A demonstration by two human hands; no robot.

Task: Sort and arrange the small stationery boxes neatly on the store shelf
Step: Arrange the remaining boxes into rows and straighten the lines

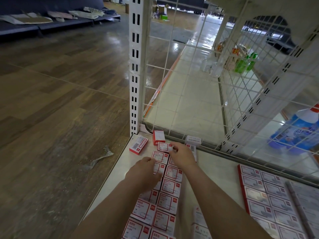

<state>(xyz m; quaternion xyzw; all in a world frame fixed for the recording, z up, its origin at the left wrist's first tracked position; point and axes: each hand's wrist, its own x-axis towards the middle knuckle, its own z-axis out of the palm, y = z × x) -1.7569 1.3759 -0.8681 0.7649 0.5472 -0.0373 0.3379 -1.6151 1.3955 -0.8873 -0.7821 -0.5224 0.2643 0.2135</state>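
Several small red-and-white paper clip boxes lie in two rows (170,187) down the white shelf (215,171). My right hand (181,155) pinches one box (164,146) at the far end of the rows. My left hand (146,171) rests with its fingers on the left row's boxes. Two loose boxes sit near the back corner: one tilted at the left (139,145), one standing upright (158,137). A white paper clip box (193,140) stands against the wire back, partly hidden by my right hand.
A wrapped block of the same boxes (264,195) lies at the right of the shelf. White wire mesh (189,83) and a slotted upright post (135,66) close off the back. Left of the shelf edge is wooden floor with a scrap of plastic (101,157).
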